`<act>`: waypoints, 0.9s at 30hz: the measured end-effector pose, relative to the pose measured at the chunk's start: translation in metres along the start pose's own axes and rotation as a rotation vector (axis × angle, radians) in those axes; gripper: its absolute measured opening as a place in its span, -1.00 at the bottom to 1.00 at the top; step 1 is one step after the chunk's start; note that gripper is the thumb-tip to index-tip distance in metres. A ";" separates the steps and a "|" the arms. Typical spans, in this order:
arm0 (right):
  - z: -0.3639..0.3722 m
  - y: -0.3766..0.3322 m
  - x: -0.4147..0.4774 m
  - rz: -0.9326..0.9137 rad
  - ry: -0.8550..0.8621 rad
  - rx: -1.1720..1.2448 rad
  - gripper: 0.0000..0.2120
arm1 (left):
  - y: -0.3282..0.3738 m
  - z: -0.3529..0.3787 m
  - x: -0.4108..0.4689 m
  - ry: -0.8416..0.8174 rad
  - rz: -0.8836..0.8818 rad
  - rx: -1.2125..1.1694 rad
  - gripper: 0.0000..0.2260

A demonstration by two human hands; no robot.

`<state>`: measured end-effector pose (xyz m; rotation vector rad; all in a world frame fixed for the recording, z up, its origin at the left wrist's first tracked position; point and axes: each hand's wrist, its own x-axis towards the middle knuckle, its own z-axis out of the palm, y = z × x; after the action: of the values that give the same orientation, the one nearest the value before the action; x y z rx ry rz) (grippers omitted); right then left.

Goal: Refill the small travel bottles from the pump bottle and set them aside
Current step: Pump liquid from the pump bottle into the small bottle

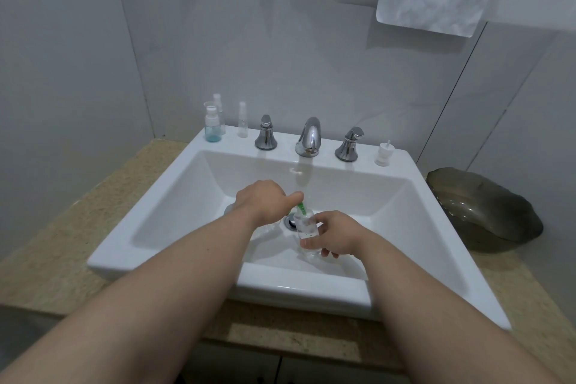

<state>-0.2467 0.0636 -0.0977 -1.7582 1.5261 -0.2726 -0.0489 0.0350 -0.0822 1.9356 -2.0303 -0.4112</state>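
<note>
Over sink (327, 150): btl (307, 227) w/ green stick (301, 206)

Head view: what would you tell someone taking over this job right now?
Left hand grips a green tool, tip at the mouth of the small clear bottle. Right hand holds that bottle over the sink basin. On the back-left ledge stand a bottle with a little blue liquid and two clear bottles; a white cap sits back-right.
Done: nothing visibly full.
Left: fill, cap, set aside.

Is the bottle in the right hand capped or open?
Open. The bottle in the right hand has no cap; a green stick from the left hand enters its neck.
</note>
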 end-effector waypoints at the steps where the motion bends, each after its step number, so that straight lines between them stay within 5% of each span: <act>1: 0.000 0.000 0.000 -0.001 -0.001 -0.004 -0.46 | 0.000 0.000 0.000 0.001 0.001 0.000 -0.44; 10: 0.001 0.002 0.002 -0.005 0.000 -0.019 -0.43 | 0.002 -0.004 -0.004 -0.003 -0.010 -0.025 -0.52; 19: 0.000 0.001 0.001 0.009 -0.003 -0.008 -0.44 | -0.006 -0.001 -0.004 -0.016 0.010 -0.042 -0.17; 27: 0.000 0.001 0.002 0.011 -0.003 -0.003 -0.42 | -0.003 -0.001 -0.001 -0.011 -0.021 -0.043 -0.28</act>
<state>-0.2471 0.0621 -0.0985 -1.7509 1.5343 -0.2620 -0.0463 0.0362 -0.0827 1.9348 -1.9930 -0.4683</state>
